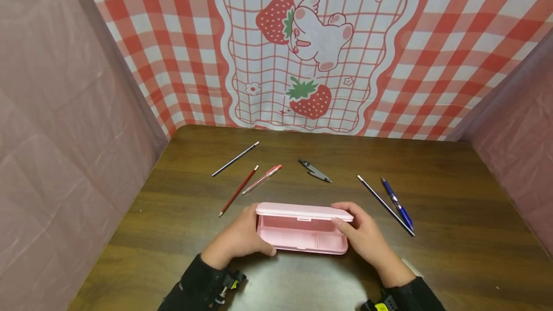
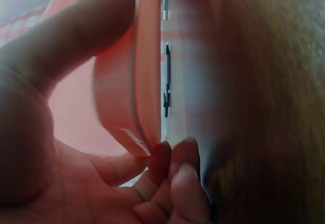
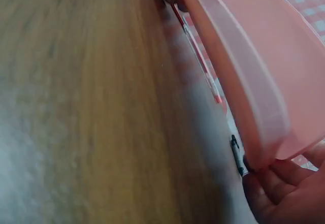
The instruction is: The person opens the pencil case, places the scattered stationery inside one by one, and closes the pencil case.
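Site: I work at a curtained desk booth; home or studio, cannot tell. Wood-grain table (image 1: pixel 453 196) before me. At 12 o'clock, strawberry-print gingham cloth (image 1: pixel 186 47) hangs; plain pink drapes (image 1: pixel 73 124) at 9 and 3. Desk use shown by stationery: pink case (image 1: pixel 289 238) at centre, drawing compass (image 1: pixel 317 172) toward 1, blue pen (image 1: pixel 391 194) toward 3.

The case (image 1: pixel 287 209) is pink, the cloth (image 1: pixel 183 28) red-and-white checked
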Tool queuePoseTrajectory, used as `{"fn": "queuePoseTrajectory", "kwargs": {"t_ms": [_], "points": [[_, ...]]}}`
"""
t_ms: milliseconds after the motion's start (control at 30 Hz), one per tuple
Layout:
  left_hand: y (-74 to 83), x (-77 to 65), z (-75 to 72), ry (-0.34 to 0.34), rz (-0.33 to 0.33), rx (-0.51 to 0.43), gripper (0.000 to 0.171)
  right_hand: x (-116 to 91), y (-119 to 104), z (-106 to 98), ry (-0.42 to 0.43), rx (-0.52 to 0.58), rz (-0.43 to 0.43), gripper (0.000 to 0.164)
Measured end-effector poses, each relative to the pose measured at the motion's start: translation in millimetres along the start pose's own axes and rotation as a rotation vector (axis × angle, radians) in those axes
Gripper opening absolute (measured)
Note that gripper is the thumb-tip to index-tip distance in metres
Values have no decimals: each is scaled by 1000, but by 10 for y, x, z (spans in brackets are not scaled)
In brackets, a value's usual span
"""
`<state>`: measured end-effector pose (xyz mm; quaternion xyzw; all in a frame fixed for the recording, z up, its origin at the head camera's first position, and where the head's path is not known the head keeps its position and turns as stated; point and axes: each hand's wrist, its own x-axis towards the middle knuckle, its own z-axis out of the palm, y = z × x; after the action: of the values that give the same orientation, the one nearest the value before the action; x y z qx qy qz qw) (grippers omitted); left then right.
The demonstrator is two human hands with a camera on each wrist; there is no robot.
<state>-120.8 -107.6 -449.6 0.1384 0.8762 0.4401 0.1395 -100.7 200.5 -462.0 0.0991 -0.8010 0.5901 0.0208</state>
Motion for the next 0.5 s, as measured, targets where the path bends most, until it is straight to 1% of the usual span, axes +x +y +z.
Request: {"fn": "queuePoseTrajectory", "kwargs": {"t_ms": [167, 300, 400, 500], "points": [[11, -38, 56, 18, -42, 87, 110, 15, 0, -30, -10, -93, 84, 24], [25, -45, 84, 30, -43, 126, 112, 42, -13, -39, 6, -164, 145, 24], [35, -38, 82, 41, -33, 150, 111, 69, -18, -33, 13, -195, 168, 26], [40, -31, 80, 51, -29, 172, 108, 90, -12, -21, 23, -198, 163, 26]]}}
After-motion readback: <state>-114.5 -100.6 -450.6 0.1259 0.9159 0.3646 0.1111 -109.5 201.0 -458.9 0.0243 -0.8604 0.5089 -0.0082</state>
